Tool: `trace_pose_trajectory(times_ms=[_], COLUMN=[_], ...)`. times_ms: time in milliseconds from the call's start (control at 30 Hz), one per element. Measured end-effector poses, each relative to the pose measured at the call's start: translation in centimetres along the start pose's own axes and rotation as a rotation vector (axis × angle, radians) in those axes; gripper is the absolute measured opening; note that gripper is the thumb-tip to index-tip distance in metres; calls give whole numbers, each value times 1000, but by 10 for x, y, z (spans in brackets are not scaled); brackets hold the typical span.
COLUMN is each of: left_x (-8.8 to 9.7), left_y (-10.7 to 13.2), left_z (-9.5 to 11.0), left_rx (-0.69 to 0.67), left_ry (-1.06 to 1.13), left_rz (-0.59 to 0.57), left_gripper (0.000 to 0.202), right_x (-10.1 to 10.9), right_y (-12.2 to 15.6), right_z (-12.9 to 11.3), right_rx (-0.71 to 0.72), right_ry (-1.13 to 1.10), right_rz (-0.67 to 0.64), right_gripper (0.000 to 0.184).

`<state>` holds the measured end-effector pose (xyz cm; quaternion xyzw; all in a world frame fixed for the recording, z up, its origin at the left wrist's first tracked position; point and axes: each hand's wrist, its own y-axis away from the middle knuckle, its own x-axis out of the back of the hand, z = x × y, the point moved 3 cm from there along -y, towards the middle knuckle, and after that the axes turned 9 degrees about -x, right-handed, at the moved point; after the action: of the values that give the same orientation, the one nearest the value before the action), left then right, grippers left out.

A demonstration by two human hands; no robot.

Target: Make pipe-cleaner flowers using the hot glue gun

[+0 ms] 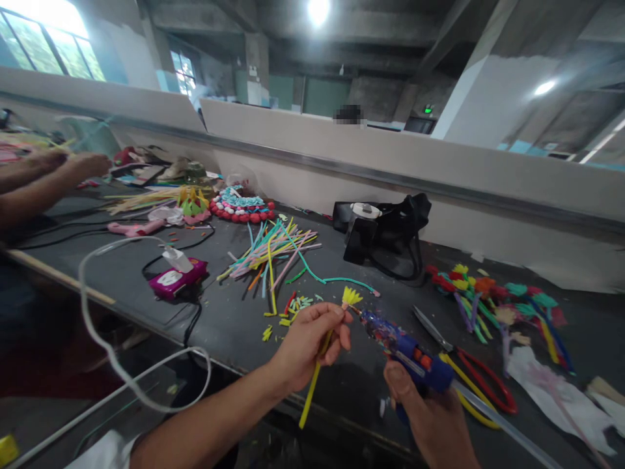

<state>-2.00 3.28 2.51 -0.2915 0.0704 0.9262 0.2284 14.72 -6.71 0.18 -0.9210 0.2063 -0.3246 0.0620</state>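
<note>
My left hand (312, 342) pinches a yellow straw (312, 384) whose top end is cut into a fringed flower (351, 297). My right hand (430, 420) grips a blue hot glue gun (413, 358), its nozzle touching the straw just below the fringe. A clear glue stick (508, 426) sticks out of the gun's back toward the lower right. Both hands are above the near edge of the dark table (234, 326).
A pile of coloured straws (273, 251) lies mid-table, with cut bits near it. Red-and-yellow scissors (469, 365), finished straw flowers (493, 299), a black bag (385, 231), a pink device (176, 279) with a white cable are around. Another person's arms (43, 176) work at far left.
</note>
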Motion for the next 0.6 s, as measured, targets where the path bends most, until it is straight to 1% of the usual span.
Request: trace_pose_trajectory(times_ms=[233,300,433,500,533,600], left_x=[0,0,0,0,1,4], left_y=[-1,-1,-1,-1,-1,-2], left_z=[-1,0,2,4,5,7], left_rx=[6,4,-10,-27,-39,-70], left_ry=[23,26,22,12,3,-25], left_rz=[-13,-19,-21,-15,-8,19], left_gripper=[21,21,20,21,22,23], right_x=[1,0,1,4,5,9], right_y=[-8,-9,-9,-13,-16,-23], right_z=[12,12,7,2,-1,-6], right_rx=[-69,-89,-68,-36,6,135], right_ry=[-11,-11,2,24,49,148], right_rz=[-7,20,86,97,90,92], right_gripper=[40,39,38,36,35,32])
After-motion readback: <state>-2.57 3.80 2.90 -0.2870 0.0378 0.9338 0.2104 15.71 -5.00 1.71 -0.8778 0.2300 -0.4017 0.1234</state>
